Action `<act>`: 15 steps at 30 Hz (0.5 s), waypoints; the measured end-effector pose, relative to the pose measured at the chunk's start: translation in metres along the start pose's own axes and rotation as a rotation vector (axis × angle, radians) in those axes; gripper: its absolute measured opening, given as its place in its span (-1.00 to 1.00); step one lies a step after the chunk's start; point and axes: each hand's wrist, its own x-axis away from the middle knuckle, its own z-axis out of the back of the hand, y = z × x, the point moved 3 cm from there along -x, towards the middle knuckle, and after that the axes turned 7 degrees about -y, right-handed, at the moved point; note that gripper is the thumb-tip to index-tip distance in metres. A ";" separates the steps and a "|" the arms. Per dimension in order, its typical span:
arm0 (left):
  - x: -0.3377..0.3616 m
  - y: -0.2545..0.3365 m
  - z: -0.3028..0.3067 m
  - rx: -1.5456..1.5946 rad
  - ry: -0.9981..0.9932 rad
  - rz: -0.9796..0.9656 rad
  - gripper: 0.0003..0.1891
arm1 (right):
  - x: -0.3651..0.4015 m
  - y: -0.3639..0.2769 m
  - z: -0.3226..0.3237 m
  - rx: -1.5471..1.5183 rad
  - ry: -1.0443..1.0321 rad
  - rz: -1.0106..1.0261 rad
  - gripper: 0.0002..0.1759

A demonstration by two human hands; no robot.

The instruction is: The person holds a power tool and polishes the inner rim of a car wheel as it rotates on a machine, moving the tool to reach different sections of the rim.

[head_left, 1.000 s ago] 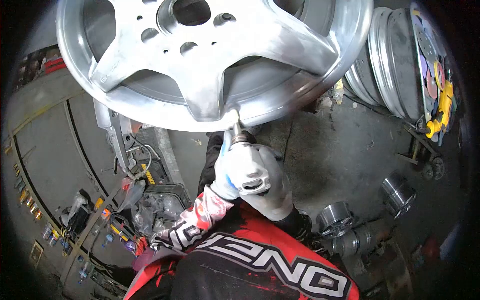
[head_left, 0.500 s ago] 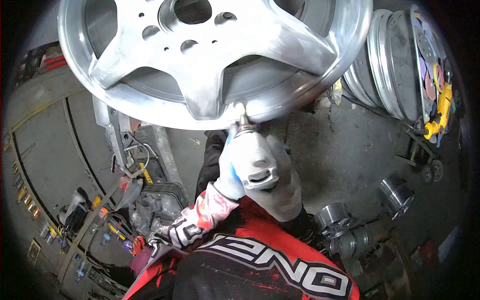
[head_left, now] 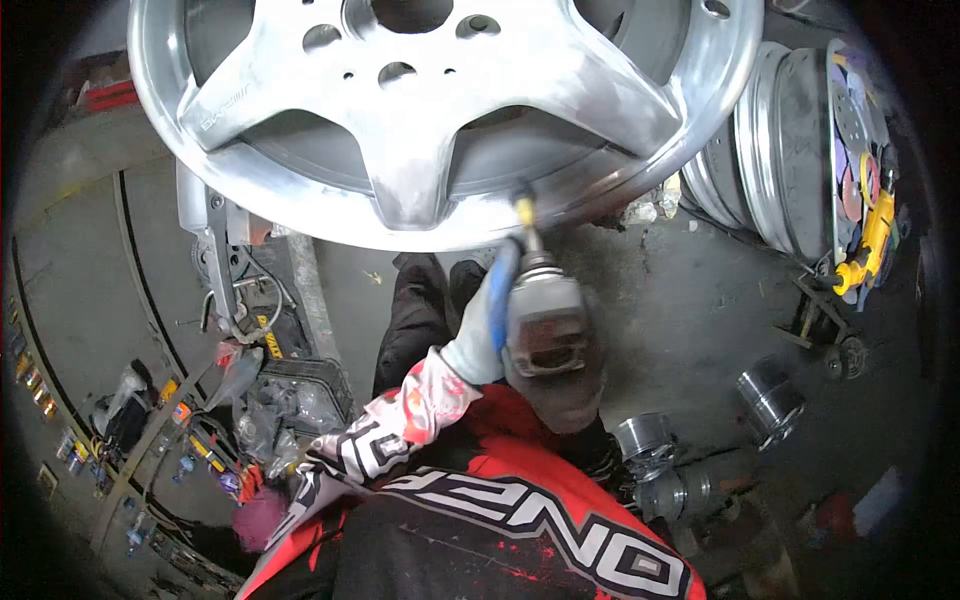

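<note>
A large silver car wheel rim point(head_left: 410, 170) fills the top of the view, its spokes and outer lip facing me. My left hand point(head_left: 482, 325), in a white and blue glove, is closed around the front of a grey power drill point(head_left: 548, 310). From the drill's nose a thin shaft with a yellow, blurred tip point(head_left: 525, 208) meets the lower lip of the wheel, right of the bottom spoke. Behind the drill is a dark rounded shape point(head_left: 562, 400); whether it is my right hand I cannot make out.
More wheel rims point(head_left: 765, 140) stand at the right, beside a yellow power tool point(head_left: 870, 240) and coloured discs. Shiny cylindrical metal parts point(head_left: 770, 405) lie on the floor. To the left are a metal stand point(head_left: 222, 270), an open black case point(head_left: 300, 390) and scattered tools.
The drill and my left hand have shifted right along the wheel's lip. The drill looks darker now, and the view has moved slightly.
</note>
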 end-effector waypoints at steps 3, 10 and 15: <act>-0.001 -0.001 -0.003 0.041 -0.023 0.027 -0.49 | 0.008 -0.009 -0.011 0.546 0.099 0.222 -0.15; 0.034 0.007 0.001 -0.171 0.108 -0.109 -0.50 | 0.009 -0.001 -0.012 0.083 0.022 0.142 -0.03; -0.009 -0.011 -0.011 -0.202 0.086 -0.010 -0.55 | 0.017 0.013 0.004 0.056 0.125 -0.047 0.13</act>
